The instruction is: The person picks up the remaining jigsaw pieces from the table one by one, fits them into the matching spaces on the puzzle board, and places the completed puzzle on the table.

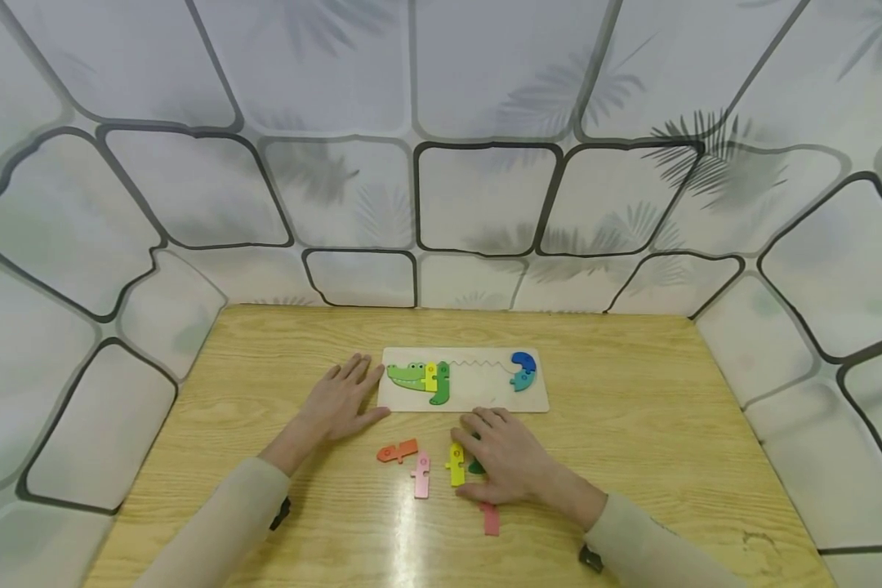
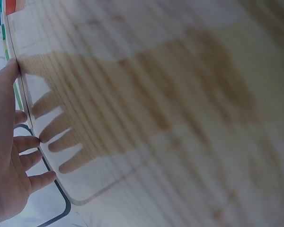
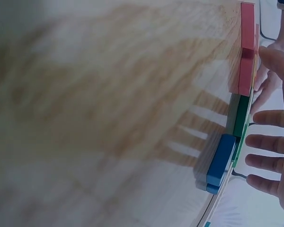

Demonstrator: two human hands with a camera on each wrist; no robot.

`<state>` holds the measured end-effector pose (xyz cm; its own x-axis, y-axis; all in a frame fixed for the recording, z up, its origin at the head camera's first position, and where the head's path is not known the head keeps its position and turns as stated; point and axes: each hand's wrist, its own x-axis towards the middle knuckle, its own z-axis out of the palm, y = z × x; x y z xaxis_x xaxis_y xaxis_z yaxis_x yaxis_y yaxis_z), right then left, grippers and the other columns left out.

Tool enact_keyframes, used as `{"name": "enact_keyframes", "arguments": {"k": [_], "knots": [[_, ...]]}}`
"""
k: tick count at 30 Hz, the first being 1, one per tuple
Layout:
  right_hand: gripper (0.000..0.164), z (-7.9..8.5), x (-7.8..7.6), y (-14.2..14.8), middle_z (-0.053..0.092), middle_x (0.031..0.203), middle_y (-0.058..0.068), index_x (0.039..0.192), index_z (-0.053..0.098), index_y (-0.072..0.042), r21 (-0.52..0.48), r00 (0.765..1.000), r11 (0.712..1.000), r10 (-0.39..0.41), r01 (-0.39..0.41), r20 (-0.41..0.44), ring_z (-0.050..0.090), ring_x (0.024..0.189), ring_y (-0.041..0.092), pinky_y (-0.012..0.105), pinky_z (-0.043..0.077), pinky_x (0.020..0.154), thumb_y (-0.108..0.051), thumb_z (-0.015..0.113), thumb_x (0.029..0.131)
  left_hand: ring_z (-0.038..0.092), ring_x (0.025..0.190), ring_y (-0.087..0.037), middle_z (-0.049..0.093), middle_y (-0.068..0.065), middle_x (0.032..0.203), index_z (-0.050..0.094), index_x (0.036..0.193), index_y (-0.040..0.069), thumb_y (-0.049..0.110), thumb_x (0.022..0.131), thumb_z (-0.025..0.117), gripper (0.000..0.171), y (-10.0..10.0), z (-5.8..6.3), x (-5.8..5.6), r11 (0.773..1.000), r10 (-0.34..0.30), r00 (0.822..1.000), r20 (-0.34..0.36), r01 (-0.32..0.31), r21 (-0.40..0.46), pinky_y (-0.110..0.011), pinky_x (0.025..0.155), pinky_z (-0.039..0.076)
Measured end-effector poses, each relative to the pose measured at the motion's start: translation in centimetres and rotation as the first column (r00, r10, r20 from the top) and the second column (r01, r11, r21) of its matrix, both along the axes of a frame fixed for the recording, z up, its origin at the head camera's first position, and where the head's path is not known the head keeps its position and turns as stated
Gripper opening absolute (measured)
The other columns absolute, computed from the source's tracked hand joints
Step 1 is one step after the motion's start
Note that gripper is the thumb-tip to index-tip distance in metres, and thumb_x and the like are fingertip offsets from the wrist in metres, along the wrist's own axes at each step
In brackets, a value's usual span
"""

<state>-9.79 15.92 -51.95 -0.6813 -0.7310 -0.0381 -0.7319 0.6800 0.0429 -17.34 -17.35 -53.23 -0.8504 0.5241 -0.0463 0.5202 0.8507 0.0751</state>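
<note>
A pale wooden puzzle board (image 1: 479,390) carries a green crocodile head (image 1: 407,376), a yellow piece (image 1: 431,377), a green leg piece (image 1: 443,382) and two blue tail pieces (image 1: 523,372). My left hand (image 1: 340,400) rests with spread fingers along the board's left edge. Just below the board, my right hand (image 1: 505,457) hovers with fingers extended over a dark green piece (image 1: 476,467), which it partly covers. A yellow piece (image 1: 456,465) lies by its fingertips, and a dark pink piece (image 1: 491,519) below its thumb. The right wrist view also shows a blue piece (image 3: 221,161) beneath the fingers.
Left of the right hand, a light pink piece (image 1: 422,477) and an orange piece (image 1: 397,451) lie loose on the wooden table (image 1: 279,523). A patterned pale wall (image 1: 470,196) rises behind the table and along both sides.
</note>
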Motion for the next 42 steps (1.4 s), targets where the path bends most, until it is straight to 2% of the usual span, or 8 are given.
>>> {"name": "enact_keyframes", "arguments": {"k": [18, 42], "knots": [[0.077, -0.53, -0.11, -0.11, 0.065, 0.135, 0.002, 0.139, 0.064, -0.022, 0.027, 0.997, 0.999, 0.033, -0.032, -0.070, 0.060, 0.128, 0.025, 0.045, 0.052, 0.111, -0.082, 0.054, 0.091, 0.038, 0.157, -0.043, 0.038, -0.024, 0.169, 0.038, 0.164, 0.010, 0.064, 0.103, 0.053, 0.083, -0.12, -0.21, 0.03, 1.000, 0.012, 1.000, -0.001, -0.012, -0.003, -0.063, 0.123, 0.040], [0.068, -0.61, -0.23, -0.11, 0.066, 0.128, 0.001, 0.129, 0.068, -0.022, 0.021, 0.998, 0.999, 0.037, -0.036, -0.045, 0.060, 0.124, 0.022, 0.042, 0.052, 0.108, -0.078, 0.055, 0.092, 0.041, 0.155, -0.043, 0.039, -0.024, 0.168, 0.040, 0.164, 0.011, 0.065, 0.103, 0.053, 0.082, 0.00, -0.13, 0.14, 1.000, 0.007, 1.000, -0.015, -0.007, -0.014, -0.062, 0.122, 0.042]]}}
